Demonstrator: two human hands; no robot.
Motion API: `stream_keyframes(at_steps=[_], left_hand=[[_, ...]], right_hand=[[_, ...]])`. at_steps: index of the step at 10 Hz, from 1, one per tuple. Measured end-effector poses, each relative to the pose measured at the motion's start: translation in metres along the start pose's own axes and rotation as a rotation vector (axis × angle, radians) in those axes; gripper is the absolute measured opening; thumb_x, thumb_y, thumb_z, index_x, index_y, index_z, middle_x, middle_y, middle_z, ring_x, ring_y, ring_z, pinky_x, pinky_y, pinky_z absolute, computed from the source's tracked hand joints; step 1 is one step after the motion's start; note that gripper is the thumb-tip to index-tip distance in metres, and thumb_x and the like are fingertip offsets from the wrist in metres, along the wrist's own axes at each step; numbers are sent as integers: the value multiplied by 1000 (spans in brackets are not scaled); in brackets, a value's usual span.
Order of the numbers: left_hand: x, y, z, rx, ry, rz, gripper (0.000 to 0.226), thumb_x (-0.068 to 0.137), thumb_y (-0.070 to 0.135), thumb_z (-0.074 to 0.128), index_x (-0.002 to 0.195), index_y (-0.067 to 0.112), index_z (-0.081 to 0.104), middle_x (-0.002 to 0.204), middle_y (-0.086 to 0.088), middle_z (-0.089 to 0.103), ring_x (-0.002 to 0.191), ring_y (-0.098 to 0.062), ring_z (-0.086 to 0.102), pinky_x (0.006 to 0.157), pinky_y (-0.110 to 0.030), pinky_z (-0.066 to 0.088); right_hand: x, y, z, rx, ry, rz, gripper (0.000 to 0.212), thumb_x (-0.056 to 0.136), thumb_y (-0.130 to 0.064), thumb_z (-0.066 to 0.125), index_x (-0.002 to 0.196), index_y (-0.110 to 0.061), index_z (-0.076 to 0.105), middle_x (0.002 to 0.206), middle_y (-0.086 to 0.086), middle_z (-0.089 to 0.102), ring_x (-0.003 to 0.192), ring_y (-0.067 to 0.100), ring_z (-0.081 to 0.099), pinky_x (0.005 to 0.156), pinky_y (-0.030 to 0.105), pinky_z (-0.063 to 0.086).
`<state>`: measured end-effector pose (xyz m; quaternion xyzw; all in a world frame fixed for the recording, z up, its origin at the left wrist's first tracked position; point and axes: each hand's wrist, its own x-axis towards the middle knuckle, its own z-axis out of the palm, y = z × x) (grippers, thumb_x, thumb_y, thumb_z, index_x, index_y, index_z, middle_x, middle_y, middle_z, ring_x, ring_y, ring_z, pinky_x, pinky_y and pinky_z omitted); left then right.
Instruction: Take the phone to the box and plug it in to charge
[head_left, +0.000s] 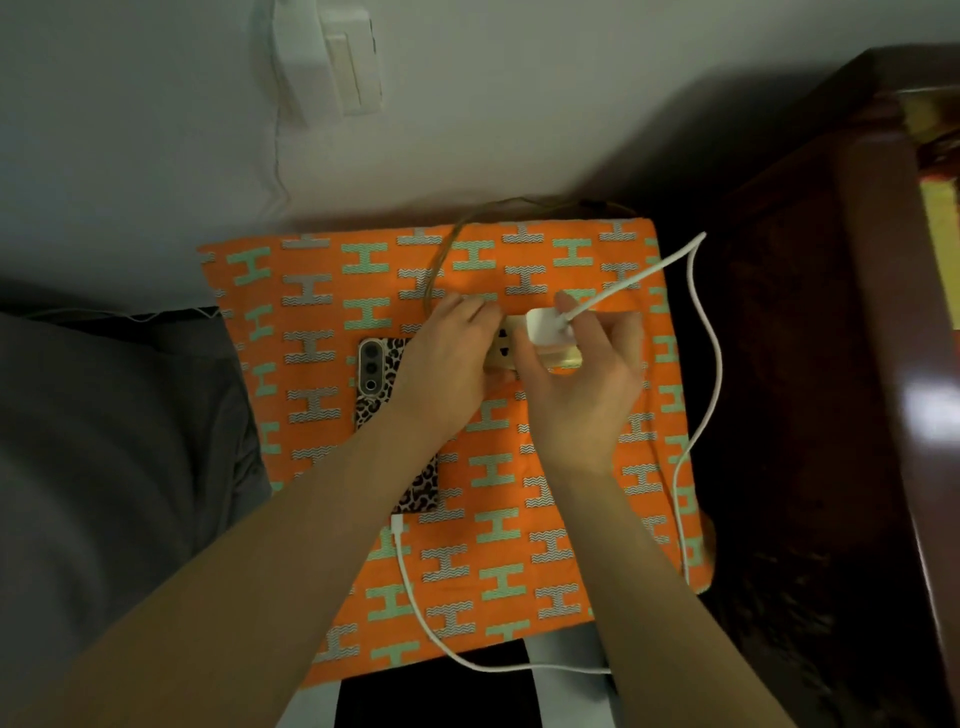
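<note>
Phone (375, 371) already lies on box (597, 519) w/ cable (410, 587) in. Left hand (447, 364) steadies power strip (501, 345); right hand (582, 384) pinches charger (545, 325), approx. half seated.

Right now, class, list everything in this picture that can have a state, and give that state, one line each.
Phone: face down on the orange box, cable plugged in.
Cable: white, loops off the box to the charger.
Charger: pressed at the power strip, seating unclear.
Left hand: steadying the strip.
Right hand: fingers gripping the charger.
</note>
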<state>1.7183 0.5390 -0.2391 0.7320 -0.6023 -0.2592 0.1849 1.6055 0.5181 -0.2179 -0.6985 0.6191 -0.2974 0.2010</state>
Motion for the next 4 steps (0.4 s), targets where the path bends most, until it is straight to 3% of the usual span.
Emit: stream_keyframes(at_steps=[1, 2, 3, 4], left_hand=[[-1, 1, 3, 20, 17, -13, 36, 79, 4, 43, 111, 6, 60, 117, -10, 62, 114, -26, 50, 92, -37, 46], [-1, 5, -1, 55, -33, -37, 37, 79, -2, 54, 116, 5, 57, 123, -11, 59, 118, -26, 48, 96, -37, 44], [-2, 13, -15, 113, -179, -34, 60, 75, 7, 67, 130, 6, 45, 135, -11, 50, 126, -27, 42, 104, -37, 38], [-1, 19, -47, 129, -245, -42, 85, 71, 27, 77, 141, 11, 34, 145, -9, 40, 133, -28, 36, 109, -40, 34]], right_hand=[[-4, 3, 4, 1, 22, -4, 34, 77, -22, 80, 105, -5, 69, 91, 11, 56, 83, 22, 55, 68, 27, 49], [-5, 5, 3, 36, 16, 11, 34, 77, -24, 79, 106, -8, 68, 92, 8, 55, 83, 21, 54, 68, 27, 48], [-8, 6, -4, 57, -39, -20, 37, 79, -20, 78, 113, -11, 66, 94, 6, 53, 85, 19, 53, 70, 31, 51], [-18, 10, -23, 123, -239, 45, 59, 81, -15, 76, 134, -21, 51, 107, 7, 53, 96, 23, 54, 79, 40, 52]])
